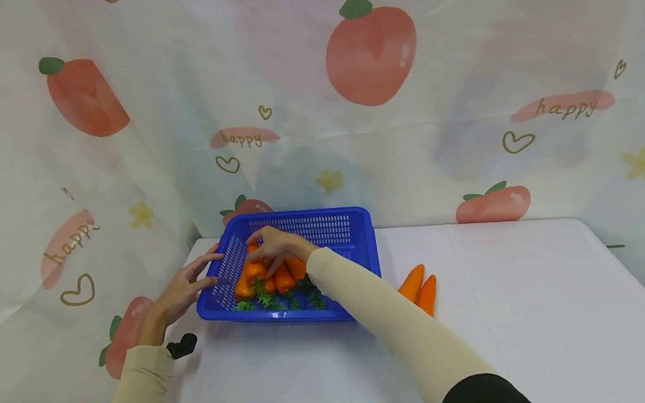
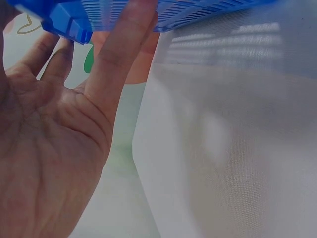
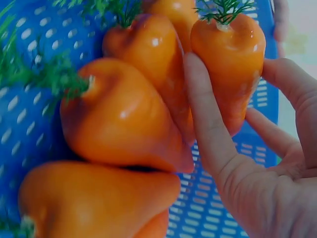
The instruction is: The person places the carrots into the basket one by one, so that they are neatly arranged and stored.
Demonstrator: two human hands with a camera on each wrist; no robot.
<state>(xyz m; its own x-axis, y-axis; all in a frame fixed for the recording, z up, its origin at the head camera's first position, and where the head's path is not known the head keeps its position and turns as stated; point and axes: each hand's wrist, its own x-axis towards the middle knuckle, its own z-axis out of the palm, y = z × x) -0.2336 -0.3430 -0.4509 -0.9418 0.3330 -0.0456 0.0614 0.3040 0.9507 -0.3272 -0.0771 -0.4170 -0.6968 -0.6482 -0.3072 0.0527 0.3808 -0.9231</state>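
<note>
White cloth covers the table [image 1: 504, 313] before us, and a pale curtain printed with peaches and the word "happy" hangs behind it. On the far left part of the table we see a blue basket [image 1: 359, 249] with slotted walls, holding a heap of orange carrots [image 1: 283, 279] whose green tops point toward us.

Our right hand [image 1: 277, 245] reaches into the basket from above. In the right wrist view its fingers [image 3: 208, 114] curl around one carrot [image 3: 233, 64], pinching it between the long fingers and the thumb side; that carrot lies against the others in the heap, at the far left of the pile in the head view.

Our left hand [image 1: 185, 289] sits outside the basket, at its left wall, fingers straight and spread, their tips touching the blue plastic [image 2: 74, 25]; it grips nothing.

Two more carrots [image 1: 418, 288] lie on the cloth just beside the basket's right wall, well apart from both hands.
</note>
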